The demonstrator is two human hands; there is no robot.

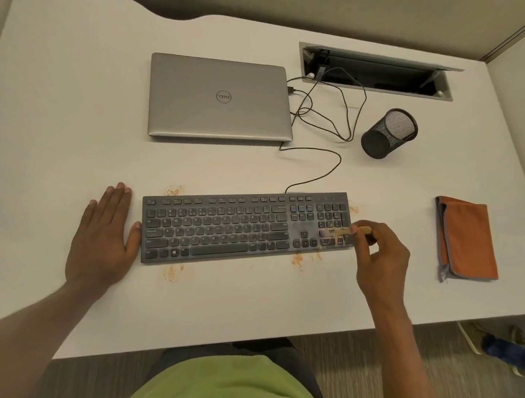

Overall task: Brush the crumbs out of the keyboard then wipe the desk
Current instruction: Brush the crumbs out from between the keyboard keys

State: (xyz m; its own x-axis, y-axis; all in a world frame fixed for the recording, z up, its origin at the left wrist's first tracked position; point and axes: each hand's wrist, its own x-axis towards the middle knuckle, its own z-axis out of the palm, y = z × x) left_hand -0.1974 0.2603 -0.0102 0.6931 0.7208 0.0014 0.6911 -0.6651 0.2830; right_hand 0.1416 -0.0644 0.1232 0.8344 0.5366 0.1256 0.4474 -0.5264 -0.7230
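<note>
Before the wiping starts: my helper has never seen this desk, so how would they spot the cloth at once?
On the white desk, find the dark keyboard near the front edge. Go right, past the right hand gripping the brush; the cloth lies flat there, touching nothing. It is folded orange fabric with a grey edge, unlike the black mesh cup behind it.

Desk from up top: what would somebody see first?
The dark keyboard in the middle of the desk, with orange crumbs scattered around its edges. The right hand pinches a small brush over its right-end keys; the left hand lies flat beside its left end. An orange cloth lies far right.
</note>
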